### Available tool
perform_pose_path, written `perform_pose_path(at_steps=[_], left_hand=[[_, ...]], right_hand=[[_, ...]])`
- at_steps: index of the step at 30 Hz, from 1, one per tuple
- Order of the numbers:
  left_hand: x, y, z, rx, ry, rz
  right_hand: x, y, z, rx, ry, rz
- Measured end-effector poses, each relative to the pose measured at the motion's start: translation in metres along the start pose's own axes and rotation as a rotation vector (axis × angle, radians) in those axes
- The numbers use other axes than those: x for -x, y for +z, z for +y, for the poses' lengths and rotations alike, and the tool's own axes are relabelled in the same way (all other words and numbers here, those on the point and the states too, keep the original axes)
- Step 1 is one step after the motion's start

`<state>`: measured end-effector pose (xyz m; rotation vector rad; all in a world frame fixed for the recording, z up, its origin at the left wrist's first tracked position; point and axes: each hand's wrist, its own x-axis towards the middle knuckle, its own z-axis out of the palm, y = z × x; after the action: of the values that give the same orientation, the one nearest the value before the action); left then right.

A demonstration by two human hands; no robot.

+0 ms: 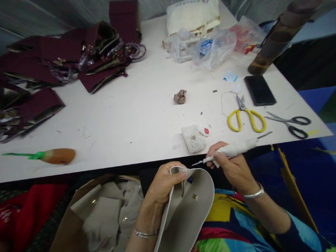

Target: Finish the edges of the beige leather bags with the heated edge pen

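Observation:
My left hand [162, 185] is closed on the upper edge of a beige leather flap piece [188, 214] with a small gold stud, held over my lap. My right hand [232, 167] grips a thin metal tool wrapped in white cloth [230, 151], whose tip points left at the top rim of the flap. Both hands sit just below the front edge of the white table [145, 116]. A silver bangle shows on each wrist.
A brown bag of beige leather pieces [105, 218] lies at my left. On the table are yellow scissors [245, 117], black scissors [292, 122], a phone [259, 90], a white block [193, 138], an awl with a green tip [47, 156], maroon leather pieces [59, 60] and plastic bags [209, 46].

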<state>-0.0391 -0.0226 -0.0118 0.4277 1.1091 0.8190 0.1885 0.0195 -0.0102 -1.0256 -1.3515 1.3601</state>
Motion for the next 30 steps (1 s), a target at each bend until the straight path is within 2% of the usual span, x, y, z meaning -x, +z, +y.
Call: perform_pose_path(at_steps=[2, 7, 17, 27, 30], left_hand=[[0.0, 0.002, 0.002, -0.012, -0.003, -0.013], [0.001, 0.002, 0.004, -0.038, -0.001, -0.041], [0.003, 0.006, 0.003, -0.08, 0.022, -0.061], [0.007, 0.016, -0.003, -0.084, 0.072, 0.024], [0.007, 0.017, -0.005, -0.038, 0.093, 0.067]], right_hand=[[0.004, 0.005, 0.0, -0.042, 0.043, -0.065], [0.005, 0.008, 0.003, -0.036, 0.081, -0.106], [0.001, 0.009, -0.001, 0.02, 0.024, -0.175], [-0.018, 0.015, -0.014, 0.135, 0.071, -0.28], [-0.016, 0.014, -0.013, 0.126, 0.033, -0.291]])
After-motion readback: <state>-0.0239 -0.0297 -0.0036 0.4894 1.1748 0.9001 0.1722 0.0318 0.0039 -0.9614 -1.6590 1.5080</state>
